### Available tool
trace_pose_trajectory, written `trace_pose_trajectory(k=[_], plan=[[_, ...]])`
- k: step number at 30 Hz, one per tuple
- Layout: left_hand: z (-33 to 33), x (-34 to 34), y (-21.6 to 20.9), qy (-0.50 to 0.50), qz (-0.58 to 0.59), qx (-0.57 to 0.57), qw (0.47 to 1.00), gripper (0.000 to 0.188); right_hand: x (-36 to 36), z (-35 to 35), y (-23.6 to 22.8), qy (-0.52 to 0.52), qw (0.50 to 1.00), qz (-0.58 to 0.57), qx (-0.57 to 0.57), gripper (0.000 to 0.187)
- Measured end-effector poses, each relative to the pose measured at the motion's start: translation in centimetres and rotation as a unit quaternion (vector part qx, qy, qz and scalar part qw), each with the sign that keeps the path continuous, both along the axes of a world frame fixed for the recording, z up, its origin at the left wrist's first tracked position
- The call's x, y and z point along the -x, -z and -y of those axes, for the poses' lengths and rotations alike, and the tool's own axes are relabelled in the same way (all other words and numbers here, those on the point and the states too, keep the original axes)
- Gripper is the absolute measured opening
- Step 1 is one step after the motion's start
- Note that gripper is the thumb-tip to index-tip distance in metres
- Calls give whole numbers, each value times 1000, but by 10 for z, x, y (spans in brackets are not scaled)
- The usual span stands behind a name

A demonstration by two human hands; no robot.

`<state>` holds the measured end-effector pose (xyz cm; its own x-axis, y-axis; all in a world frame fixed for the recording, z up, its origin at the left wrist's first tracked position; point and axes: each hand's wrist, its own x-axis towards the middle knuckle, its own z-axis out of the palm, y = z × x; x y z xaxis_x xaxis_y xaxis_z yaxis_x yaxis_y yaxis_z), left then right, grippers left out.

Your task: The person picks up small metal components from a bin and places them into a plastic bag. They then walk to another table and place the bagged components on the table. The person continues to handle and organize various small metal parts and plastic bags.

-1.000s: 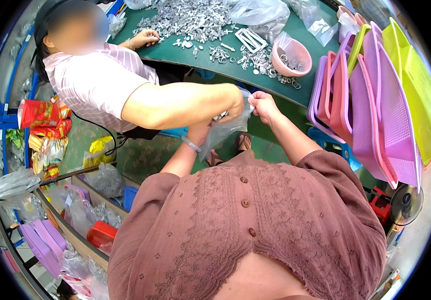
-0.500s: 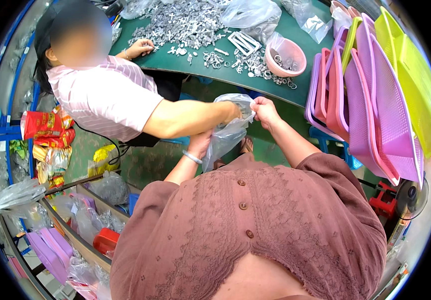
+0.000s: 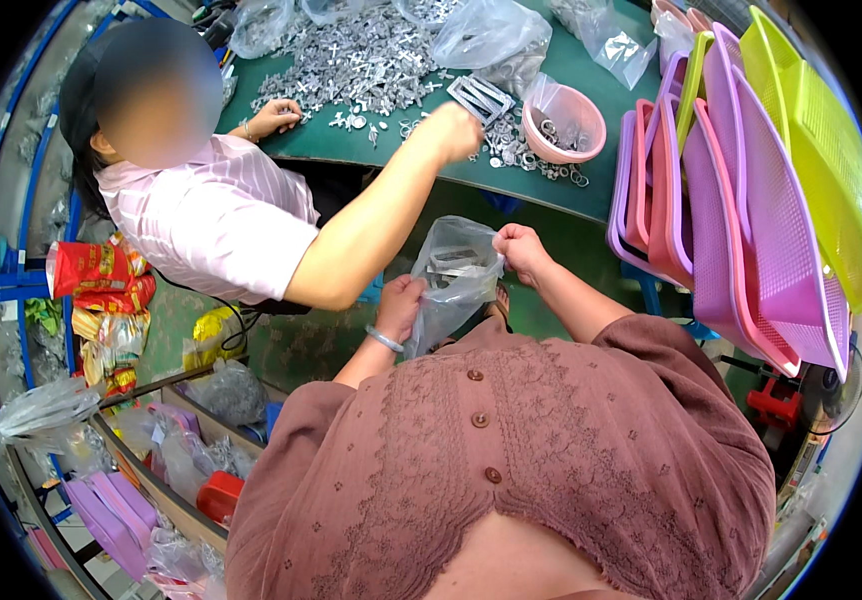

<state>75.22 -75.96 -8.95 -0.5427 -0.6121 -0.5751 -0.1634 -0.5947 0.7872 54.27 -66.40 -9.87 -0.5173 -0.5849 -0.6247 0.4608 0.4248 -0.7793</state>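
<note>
A clear plastic bag hangs in front of my body, its mouth spread between my hands. My left hand, with a pale bracelet at the wrist, is closed on the bag's left side. At its right rim, my right hand pinches the plastic. Some pale flat pieces show through the bag; their kind is unclear. Beyond it, a co-worker's hand is over the table's front edge, beside rectangular metal frames; whether it grips them cannot be made out.
Small grey metal parts are heaped on the green table. A pink bowl holds metal rings and a plastic bag. Stacked purple, pink and green baskets stand at the right. At lower left, a divided box contains bags. The co-worker sits at the left.
The co-worker's hand has come out of the bag and moved up to the metal frames on the table. My hands still hold the bag, now slightly lower, with pieces visible inside.
</note>
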Motion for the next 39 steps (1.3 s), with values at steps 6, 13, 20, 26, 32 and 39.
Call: trace_pose_trajectory(k=[6, 13, 20, 26, 32, 39], plan=[[5, -3, -2, 22, 8, -10, 1000, 8, 0, 0, -5, -10, 1000, 4, -4, 7], [10, 0, -7, 20, 3, 1, 1000, 10, 1, 7, -13, -23, 1000, -19, 2, 6], [12, 1, -11, 18, 6, -2, 1000, 11, 1, 9, -12, -25, 999, -26, 2, 5], [12, 2, -9, 7, 5, 1, 1000, 12, 1, 8, -13, -19, 1000, -22, -4, 5], [13, 2, -6, 7, 11, -5, 1000, 10, 2, 7, -12, -17, 1000, -22, 5, 6], [16, 5, 0, -13, 14, -6, 1000, 11, 4, 10, -10, -26, 999, -28, 4, 8]])
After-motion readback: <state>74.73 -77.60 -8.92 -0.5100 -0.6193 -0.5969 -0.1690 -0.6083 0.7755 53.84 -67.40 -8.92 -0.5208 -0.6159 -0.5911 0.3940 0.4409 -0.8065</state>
